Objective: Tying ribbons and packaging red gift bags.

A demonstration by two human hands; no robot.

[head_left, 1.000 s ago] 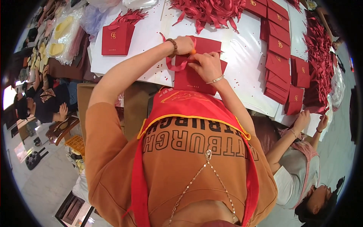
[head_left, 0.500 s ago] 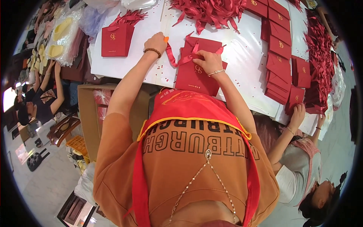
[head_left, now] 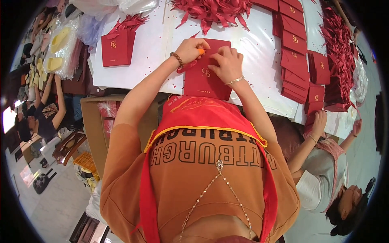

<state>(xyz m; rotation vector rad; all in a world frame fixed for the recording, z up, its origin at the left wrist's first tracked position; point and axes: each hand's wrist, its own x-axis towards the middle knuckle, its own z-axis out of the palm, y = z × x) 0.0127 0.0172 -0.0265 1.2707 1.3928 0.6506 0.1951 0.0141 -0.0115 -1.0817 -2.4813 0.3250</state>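
Observation:
A red paper gift bag point(head_left: 204, 86) with a gold emblem lies flat before me at the table's near edge. My left hand point(head_left: 193, 51), wearing a beaded bracelet, is closed over the bag's upper left side. An orange cover point(head_left: 201, 51) sits on one of its digits. A red satin ribbon point(head_left: 185, 68) trails from under that hand beside the bag. My right hand point(head_left: 229, 65), with a thin bangle, rests over the bag's upper right part. Its fingers are curled in toward the thumb, close to the left fingertips; what they pinch is hidden.
Red ribbons point(head_left: 210, 11) lie heaped at the far side. Finished-looking red bags point(head_left: 117, 49) stand at left on the white table point(head_left: 158, 52). Overlapping red bags point(head_left: 293, 67) line the right, near another person's hand point(head_left: 319, 122). A cardboard box point(head_left: 92, 121) stands below the table's left part.
My left hand has moved right and nearer, from beside the bag onto it, bringing the ribbon along. My right hand has shifted slightly, and its fingers have changed their curl.

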